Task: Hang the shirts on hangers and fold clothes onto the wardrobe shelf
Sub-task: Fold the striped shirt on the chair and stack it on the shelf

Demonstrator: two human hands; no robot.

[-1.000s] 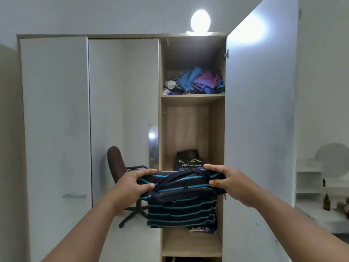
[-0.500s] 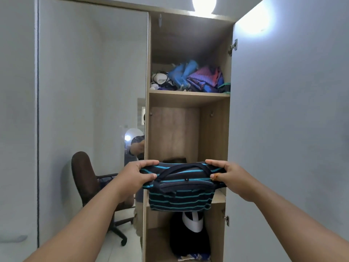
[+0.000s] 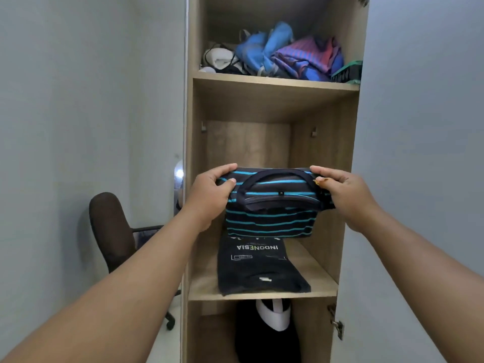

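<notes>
Your left hand (image 3: 209, 195) and right hand (image 3: 345, 195) each pinch an upper corner of the folded dark navy shirt with turquoise stripes (image 3: 271, 205), thumbs on the near face and fingers curled over the top edge. You hold it in the air inside the open light-wood wardrobe compartment, collar towards you, its lower edge hanging above the back of the middle wooden shelf (image 3: 309, 268). On that shelf a folded black shirt printed INDONESIA (image 3: 258, 268) lies flat, reaching to the front edge. The upper wooden shelf (image 3: 275, 83) carries a heap of crumpled blue and purple clothes (image 3: 285, 56).
</notes>
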